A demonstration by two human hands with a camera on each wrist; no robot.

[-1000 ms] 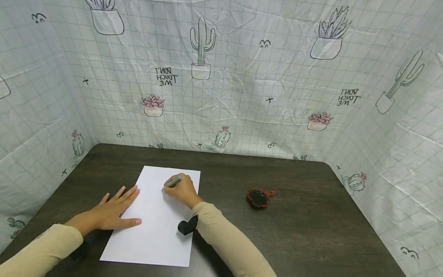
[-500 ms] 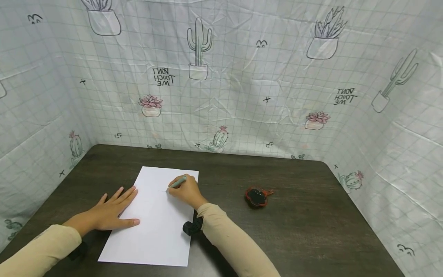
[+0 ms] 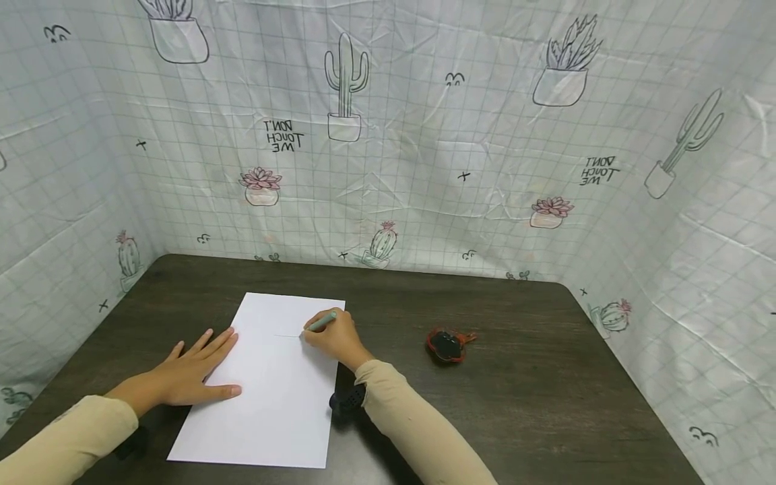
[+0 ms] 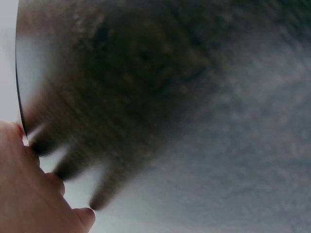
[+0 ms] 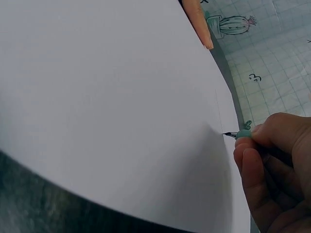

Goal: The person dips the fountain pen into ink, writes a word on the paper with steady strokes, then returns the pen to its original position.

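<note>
A white sheet of paper point(image 3: 267, 404) lies on the dark table, a thin straight line point(image 3: 287, 336) drawn across its upper part. My right hand point(image 3: 336, 338) pinches a green fountain pen point(image 3: 321, 321) between thumb and fingers. In the right wrist view the pen's metal nib point(image 5: 230, 135) touches the paper at the end of the line. My left hand point(image 3: 197, 377) rests with spread fingers over the paper's left edge, fingertips and thumb on the sheet. The left wrist view shows only part of that hand, close to the tabletop.
A small black object with a red-orange rim and a tab point(image 3: 447, 345) sits on the table point(image 3: 533, 404) right of the paper. White cloth printed with cacti point(image 3: 418, 148) encloses the back and sides.
My right hand has moved to the right with the fountain pen, and a thin line now trails behind the nib. The left hand stays on the paper. The head view has shifted slightly.
</note>
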